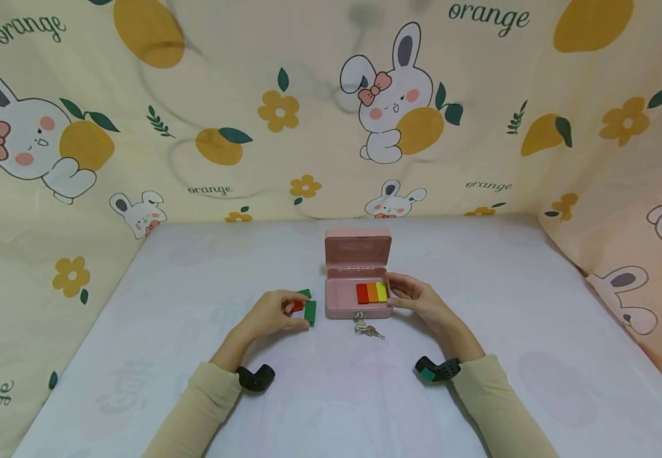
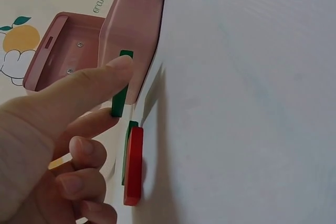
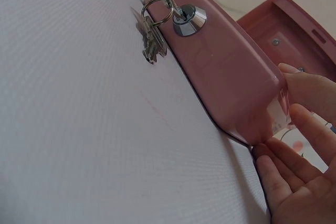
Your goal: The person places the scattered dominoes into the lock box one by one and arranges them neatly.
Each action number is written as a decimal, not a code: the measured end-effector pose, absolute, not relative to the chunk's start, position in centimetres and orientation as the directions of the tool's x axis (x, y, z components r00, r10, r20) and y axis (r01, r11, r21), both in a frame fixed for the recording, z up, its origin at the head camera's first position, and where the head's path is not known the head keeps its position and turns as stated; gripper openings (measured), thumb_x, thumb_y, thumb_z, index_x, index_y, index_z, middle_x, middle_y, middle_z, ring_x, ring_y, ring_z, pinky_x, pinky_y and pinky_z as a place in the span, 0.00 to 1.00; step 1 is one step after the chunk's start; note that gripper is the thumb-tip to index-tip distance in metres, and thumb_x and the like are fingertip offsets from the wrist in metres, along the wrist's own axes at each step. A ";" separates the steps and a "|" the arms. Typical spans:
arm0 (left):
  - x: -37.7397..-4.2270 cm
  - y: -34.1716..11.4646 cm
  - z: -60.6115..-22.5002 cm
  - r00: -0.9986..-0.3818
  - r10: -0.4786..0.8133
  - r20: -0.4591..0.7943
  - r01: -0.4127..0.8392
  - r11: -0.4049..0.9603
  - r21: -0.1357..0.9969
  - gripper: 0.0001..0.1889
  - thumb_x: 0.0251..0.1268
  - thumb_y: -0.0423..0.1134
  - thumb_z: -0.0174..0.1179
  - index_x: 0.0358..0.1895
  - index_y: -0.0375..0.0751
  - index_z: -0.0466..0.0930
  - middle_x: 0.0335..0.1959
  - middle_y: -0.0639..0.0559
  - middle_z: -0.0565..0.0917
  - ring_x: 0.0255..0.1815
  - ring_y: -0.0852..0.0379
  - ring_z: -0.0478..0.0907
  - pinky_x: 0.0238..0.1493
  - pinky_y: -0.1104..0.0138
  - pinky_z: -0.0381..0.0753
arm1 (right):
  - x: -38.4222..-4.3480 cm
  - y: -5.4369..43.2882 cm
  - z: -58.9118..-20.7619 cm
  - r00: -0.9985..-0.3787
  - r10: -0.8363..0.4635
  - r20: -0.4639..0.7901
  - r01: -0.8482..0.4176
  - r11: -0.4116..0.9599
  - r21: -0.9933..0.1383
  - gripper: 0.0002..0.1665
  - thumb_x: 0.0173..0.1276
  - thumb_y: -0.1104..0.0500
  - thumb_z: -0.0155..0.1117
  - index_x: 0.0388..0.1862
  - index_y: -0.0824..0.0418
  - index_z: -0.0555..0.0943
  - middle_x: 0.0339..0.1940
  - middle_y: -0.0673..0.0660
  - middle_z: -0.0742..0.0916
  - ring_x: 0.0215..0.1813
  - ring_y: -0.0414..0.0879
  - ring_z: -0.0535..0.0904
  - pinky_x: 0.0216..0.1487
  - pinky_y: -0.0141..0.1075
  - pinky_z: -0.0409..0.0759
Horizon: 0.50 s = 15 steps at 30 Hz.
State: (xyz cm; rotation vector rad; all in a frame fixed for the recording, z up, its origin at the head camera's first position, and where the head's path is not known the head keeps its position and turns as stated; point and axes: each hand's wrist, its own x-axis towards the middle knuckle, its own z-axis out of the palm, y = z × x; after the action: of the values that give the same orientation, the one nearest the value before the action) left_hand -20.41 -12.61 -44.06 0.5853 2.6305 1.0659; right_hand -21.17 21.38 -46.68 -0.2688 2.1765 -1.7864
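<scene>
Nearest me are two pale sleeves (image 1: pixel 193 410) stretched over a white tabletop (image 1: pixel 331 401). The left hand (image 1: pixel 268 315) pinches a green block (image 1: pixel 310 313) between thumb and forefinger, just left of an open pink box (image 1: pixel 338 313); a red block (image 1: pixel 297 306) and a second green block (image 1: pixel 305 293) lie by those fingers, though partly hidden, so I can't tell whether they touch. Inside the box, at its right end, red, orange and yellow pieces (image 1: pixel 372 292) sit side by side. The right hand (image 1: pixel 422 305) rests against that end, fingers fairly straight. Keys (image 1: pixel 373 331) hang at the front lock.
</scene>
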 end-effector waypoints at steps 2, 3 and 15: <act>-20.3 -12.6 -44.0 -0.890 0.453 -0.058 0.282 0.645 0.710 0.25 0.49 0.40 0.74 0.53 0.36 0.82 0.20 0.57 0.63 0.24 0.63 0.61 0.29 0.73 0.61 | -21.2 21.4 -46.7 -0.934 -0.337 -0.119 0.051 0.204 -0.978 0.40 0.65 0.61 0.65 0.73 0.63 0.62 0.75 0.65 0.67 0.77 0.60 0.61 0.65 0.28 0.69; -20.3 -12.6 -43.9 -0.890 0.452 -0.052 0.285 0.642 0.711 0.25 0.48 0.40 0.74 0.52 0.36 0.82 0.20 0.57 0.63 0.25 0.63 0.60 0.29 0.73 0.61 | -21.2 21.4 -46.7 -0.934 -0.337 -0.119 0.052 0.203 -0.978 0.40 0.64 0.61 0.65 0.73 0.63 0.62 0.75 0.65 0.67 0.77 0.60 0.61 0.65 0.28 0.69; -20.5 -12.3 -43.5 -0.893 0.448 -0.053 0.284 0.649 0.706 0.26 0.48 0.42 0.74 0.53 0.37 0.82 0.20 0.55 0.64 0.25 0.62 0.61 0.28 0.74 0.60 | -21.1 21.3 -46.6 -0.934 -0.337 -0.117 0.053 0.193 -0.980 0.40 0.64 0.61 0.65 0.73 0.64 0.62 0.74 0.65 0.67 0.77 0.61 0.61 0.63 0.24 0.70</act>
State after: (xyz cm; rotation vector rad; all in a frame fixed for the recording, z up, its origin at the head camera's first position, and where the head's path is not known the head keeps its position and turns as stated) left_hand -20.52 -12.26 -43.47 0.5960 2.6458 1.0760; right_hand -21.13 21.31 -46.65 -0.2692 2.1667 -1.7999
